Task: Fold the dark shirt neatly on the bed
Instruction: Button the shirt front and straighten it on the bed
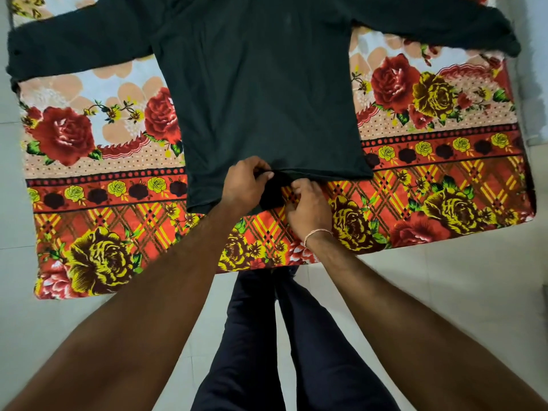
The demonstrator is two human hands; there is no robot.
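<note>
Head view shows the dark shirt [267, 93] flat on the bed [444, 203], its length running away from me, sleeves out sideways, while my left hand [247, 183] and right hand [308, 207] both pinch its near hem.

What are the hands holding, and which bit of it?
Both hands, left hand and right hand, pinch the dark green long-sleeved cloth shirt at its bottom hem, near the middle.

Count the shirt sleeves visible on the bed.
2: left sleeve spread toward the bed's left edge, right sleeve toward the right edge. Both lie unfolded; neither is hidden.
</note>
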